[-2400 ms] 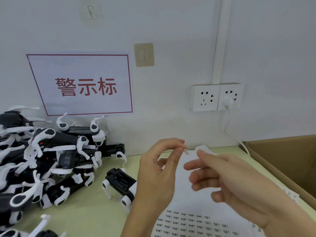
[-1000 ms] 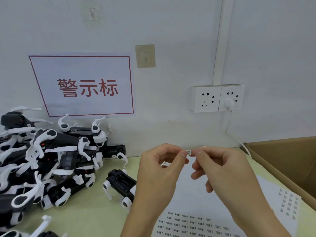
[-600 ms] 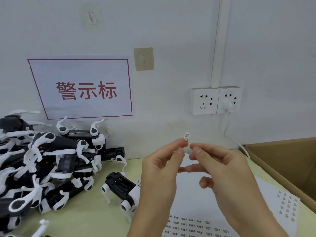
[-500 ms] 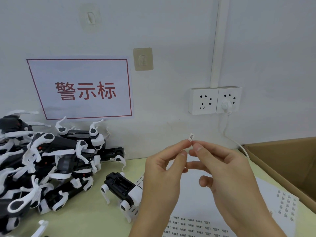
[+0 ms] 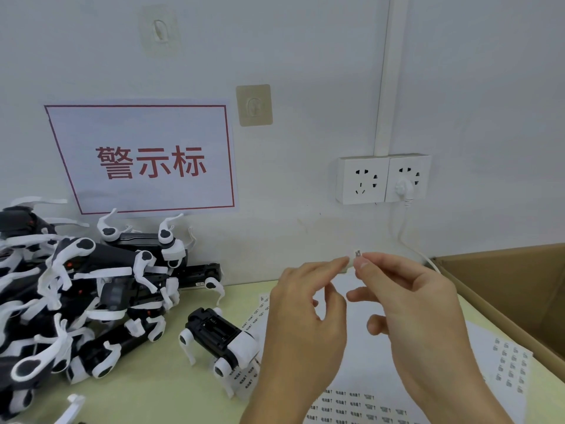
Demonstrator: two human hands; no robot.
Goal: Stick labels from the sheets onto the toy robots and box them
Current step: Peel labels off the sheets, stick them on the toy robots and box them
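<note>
- Step in hand: one small label (image 5: 358, 254) is peeled and held up in front of the wall, above the table (image 5: 171, 390); sticking comes next, I judge.
- My right hand (image 5: 415, 304) pinches the label at thumb and forefinger tip, other fingers loosely curled.
- My left hand (image 5: 305, 307): forefinger straight, tip at the label's edge; can't tell if it grips.
- Next: bring the label down to the one toy robot (image 5: 218, 335) standing apart, press it flat.
- Counts: two label sheets (image 5: 351, 405) in view; one box (image 5: 516, 289) at right; robot pile (image 5: 76, 289) at left too tangled to count.
</note>
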